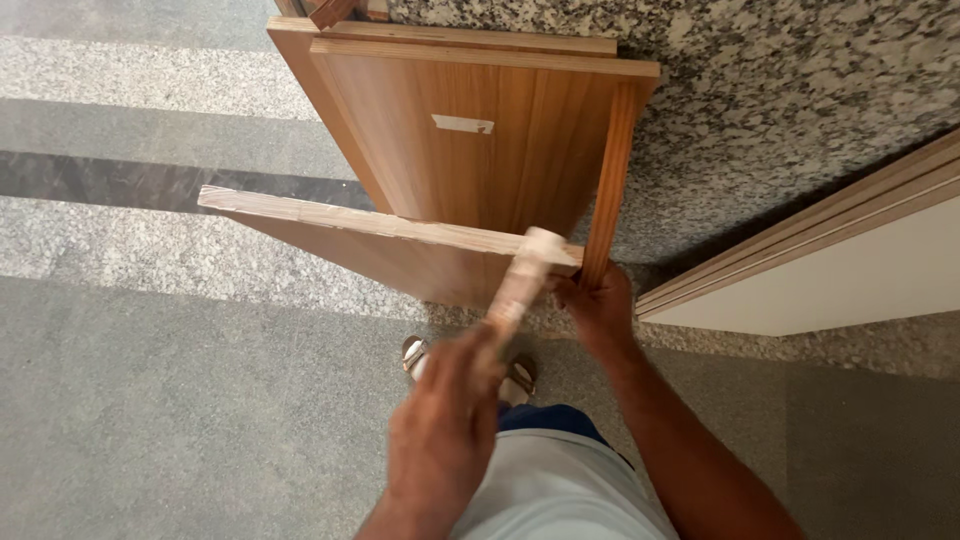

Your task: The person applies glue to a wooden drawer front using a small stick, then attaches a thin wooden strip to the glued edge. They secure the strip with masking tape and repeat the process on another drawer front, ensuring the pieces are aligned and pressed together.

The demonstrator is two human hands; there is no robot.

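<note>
A wooden mallet (522,280), blurred by motion, is gripped by its handle in the closed left hand (445,420), its head at the top edge of the front plywood panel (400,245). The corner joint with the upright side panel (608,170) is clasped by the right hand (598,305).

The floor (180,420) is polished stone, grey underfoot, crossed at the upper left by lighter speckled bands and one dark stripe. Wooden boards (470,150) stand on it on edge, leaning against a speckled granite wall (800,80). In front of them another wooden board (370,240) stands on its edge, its pale raw edge uppermost. A foot in a sandal (515,378) rests on the floor just below this board.
</note>
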